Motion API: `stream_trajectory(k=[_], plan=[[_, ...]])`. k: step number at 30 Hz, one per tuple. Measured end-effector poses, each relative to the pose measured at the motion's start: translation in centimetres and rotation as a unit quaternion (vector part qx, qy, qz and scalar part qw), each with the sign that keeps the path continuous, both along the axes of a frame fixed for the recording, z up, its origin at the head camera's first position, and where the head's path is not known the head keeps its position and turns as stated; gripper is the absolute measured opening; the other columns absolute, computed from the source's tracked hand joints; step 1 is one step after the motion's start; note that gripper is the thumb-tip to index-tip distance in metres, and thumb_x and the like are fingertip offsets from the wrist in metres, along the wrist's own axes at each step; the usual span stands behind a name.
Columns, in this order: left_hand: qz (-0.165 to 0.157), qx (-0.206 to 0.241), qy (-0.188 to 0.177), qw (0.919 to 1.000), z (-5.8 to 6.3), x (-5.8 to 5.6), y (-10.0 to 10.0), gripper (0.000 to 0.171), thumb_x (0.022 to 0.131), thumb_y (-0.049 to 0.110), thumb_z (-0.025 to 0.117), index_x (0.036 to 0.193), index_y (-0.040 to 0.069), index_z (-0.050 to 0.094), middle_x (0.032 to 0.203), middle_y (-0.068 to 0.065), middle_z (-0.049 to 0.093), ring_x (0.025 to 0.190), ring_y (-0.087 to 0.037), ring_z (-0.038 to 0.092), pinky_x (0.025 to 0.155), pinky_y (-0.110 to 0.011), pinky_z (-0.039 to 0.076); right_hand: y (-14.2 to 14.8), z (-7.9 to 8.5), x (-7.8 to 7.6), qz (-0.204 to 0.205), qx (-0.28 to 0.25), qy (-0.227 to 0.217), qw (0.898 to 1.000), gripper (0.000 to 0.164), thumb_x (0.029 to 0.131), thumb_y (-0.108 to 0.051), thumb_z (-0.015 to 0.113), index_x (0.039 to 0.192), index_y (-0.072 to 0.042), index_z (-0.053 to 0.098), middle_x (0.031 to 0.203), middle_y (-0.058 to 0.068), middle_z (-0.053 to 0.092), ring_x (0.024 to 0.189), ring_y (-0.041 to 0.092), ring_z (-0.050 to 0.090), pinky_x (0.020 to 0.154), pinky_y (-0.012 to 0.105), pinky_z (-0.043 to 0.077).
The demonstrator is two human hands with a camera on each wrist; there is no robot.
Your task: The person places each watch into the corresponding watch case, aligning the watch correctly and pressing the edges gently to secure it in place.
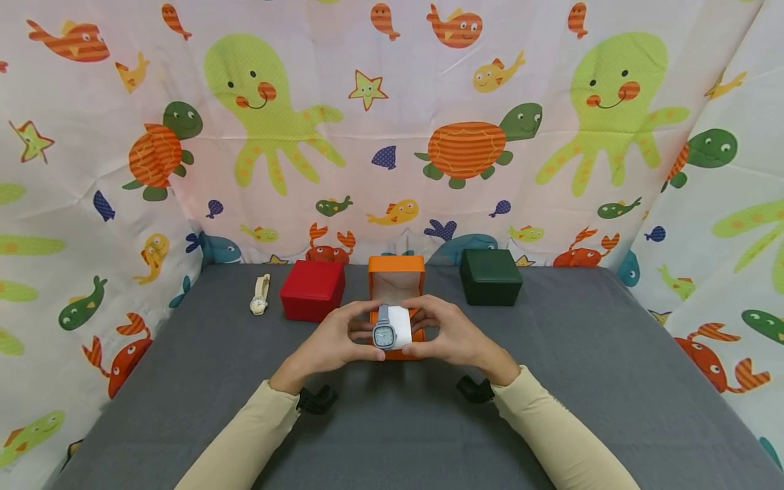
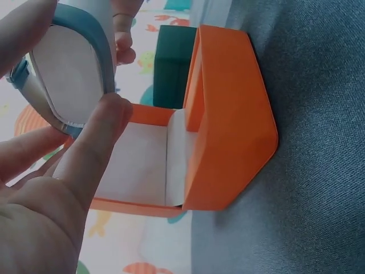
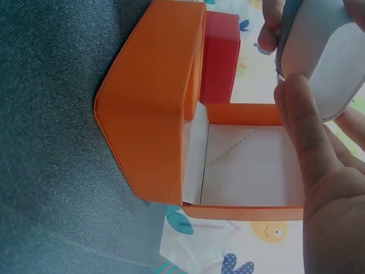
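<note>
A wristwatch (image 1: 384, 335) with a pale face and a grey-blue strap is wrapped around a white cushion (image 1: 401, 325). My left hand (image 1: 331, 342) grips the watch side of it between thumb and fingers. On the other side, my right hand (image 1: 452, 335) pinches the white cushion (image 3: 322, 48). Both hands hold it over the front of an orange watch box (image 1: 396, 264). The box's lid stands raised, showing a white lining (image 2: 140, 162) in the left wrist view. In the head view, the hands and cushion hide much of the box's lower part.
A closed red box (image 1: 313, 290) stands left of the orange one, and a closed dark green box (image 1: 491, 277) stands to its right. Farther left, a cream-strapped watch (image 1: 260, 295) lies on the grey cloth (image 1: 392, 435). A patterned curtain (image 1: 392, 122) rises behind.
</note>
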State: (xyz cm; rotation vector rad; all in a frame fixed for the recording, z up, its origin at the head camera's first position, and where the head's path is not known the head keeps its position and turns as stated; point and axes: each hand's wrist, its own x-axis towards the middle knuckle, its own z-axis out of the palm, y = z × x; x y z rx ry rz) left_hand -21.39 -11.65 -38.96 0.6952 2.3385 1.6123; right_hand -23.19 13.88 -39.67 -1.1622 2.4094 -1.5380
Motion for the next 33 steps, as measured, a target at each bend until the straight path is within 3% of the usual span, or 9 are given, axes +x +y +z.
stream_trajectory(k=[8, 19, 28, 33], plan=[[0.014, 0.000, 0.004, 0.9999, -0.1, 0.3, 0.4, 0.081, 0.073, 0.015, 0.084, 0.142, 0.009, 0.043, 0.128, -0.010, 0.051, 0.102, -0.023, 0.063, 0.081, -0.033, 0.055, -0.6, 0.0, 0.1, 0.015, -0.003, 0.003, 1.000, 0.060, 0.078, -0.024, 0.080, 0.130, -0.017, 0.053, 0.115, -0.001, 0.055, 0.096, 0.019, 0.059, 0.085, 0.045, 0.053], [0.002, -0.014, 0.063, 0.9979, 0.3, 0.4, 0.2, 0.073, 0.074, 0.020, 0.083, 0.137, 0.020, 0.046, 0.128, 0.000, 0.050, 0.113, -0.023, 0.054, 0.091, -0.047, 0.049, -1.0, 0.0, 0.2, -0.002, 0.008, 0.012, 1.000, 0.059, 0.079, -0.025, 0.080, 0.131, -0.019, 0.052, 0.118, -0.004, 0.054, 0.098, 0.015, 0.059, 0.088, 0.036, 0.052], [0.016, -0.039, 0.098, 0.9944, -0.2, 0.4, 0.7, 0.071, 0.071, 0.026, 0.085, 0.132, 0.023, 0.049, 0.123, 0.007, 0.051, 0.109, -0.017, 0.054, 0.092, -0.031, 0.050, -1.1, -0.3, 0.3, 0.019, -0.001, 0.010, 1.000, 0.061, 0.079, -0.024, 0.079, 0.133, -0.020, 0.051, 0.118, -0.002, 0.054, 0.100, 0.019, 0.059, 0.088, 0.041, 0.052], [0.016, -0.040, 0.123, 0.9915, -0.4, 0.4, 0.9, 0.071, 0.071, 0.026, 0.086, 0.132, 0.024, 0.048, 0.122, 0.009, 0.050, 0.110, -0.016, 0.050, 0.092, -0.033, 0.050, -1.3, -0.4, 0.3, 0.019, 0.001, 0.006, 1.000, 0.063, 0.078, -0.019, 0.080, 0.133, -0.016, 0.050, 0.120, -0.001, 0.053, 0.100, 0.019, 0.060, 0.088, 0.041, 0.052]])
